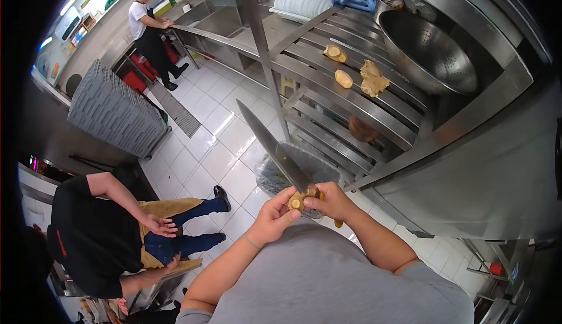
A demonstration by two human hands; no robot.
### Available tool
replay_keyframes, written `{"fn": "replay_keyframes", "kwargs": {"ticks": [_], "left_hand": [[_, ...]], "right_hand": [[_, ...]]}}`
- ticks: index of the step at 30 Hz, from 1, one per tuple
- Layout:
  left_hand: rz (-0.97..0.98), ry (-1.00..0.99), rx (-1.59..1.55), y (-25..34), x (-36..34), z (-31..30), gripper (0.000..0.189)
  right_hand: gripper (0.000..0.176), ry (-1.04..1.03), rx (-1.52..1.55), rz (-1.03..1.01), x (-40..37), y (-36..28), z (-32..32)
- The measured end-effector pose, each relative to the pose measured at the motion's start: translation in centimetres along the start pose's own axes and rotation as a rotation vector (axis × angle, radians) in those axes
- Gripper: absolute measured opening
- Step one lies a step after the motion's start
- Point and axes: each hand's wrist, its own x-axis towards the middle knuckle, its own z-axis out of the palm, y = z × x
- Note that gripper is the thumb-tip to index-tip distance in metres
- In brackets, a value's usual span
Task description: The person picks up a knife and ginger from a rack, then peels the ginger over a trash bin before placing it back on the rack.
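My left hand [274,217] grips a knobby piece of ginger [297,202], which shows a pale cut face. Close against it, my right hand [335,202] is wrapped round the handle of a large knife [272,148], its thumb at the ginger. The wide blade points up and to the left, its base beside the ginger. On the slatted metal shelf [366,110] above lie a large ginger root [373,79], a peeled oval piece [343,78] and another cut piece [335,53].
Below the knife is a bin [269,174] with a clear liner. A metal colander [430,51] rests at the shelf's right. One person [88,236] stands at lower left, another [153,31] by the sink [219,19]. Grey stacked trays [114,107] stand at left.
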Motion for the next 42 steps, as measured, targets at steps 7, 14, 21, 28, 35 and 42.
{"fn": "replay_keyframes", "kwargs": {"ticks": [7,14,21,28,35,42], "left_hand": [[-0.120,-0.135,-0.002,1.3,0.5,-0.3,0.049],[-0.185,-0.067,0.002,0.5,0.0,-0.6,0.044],[-0.096,0.034,0.250,-1.1,-0.2,-1.5,0.040],[-0.045,0.054,0.373,0.5,0.3,-0.4,0.035],[-0.067,0.100,0.369,1.0,0.2,0.7,0.033],[-0.059,0.113,0.535,2.4,0.2,0.9,0.041]], "right_hand": [[0.024,-0.023,-0.176,-0.160,0.3,1.8,-0.4],[0.045,0.111,-0.384,-0.213,-0.3,1.3,-0.2],[0.056,0.245,-0.609,-0.219,-1.4,0.0,0.4],[0.055,0.213,-0.553,-0.327,-1.1,1.4,0.6],[0.037,0.146,-0.029,-0.013,-0.6,2.0,1.7],[0.036,0.141,-0.232,-0.154,-0.3,2.5,0.4]]}}
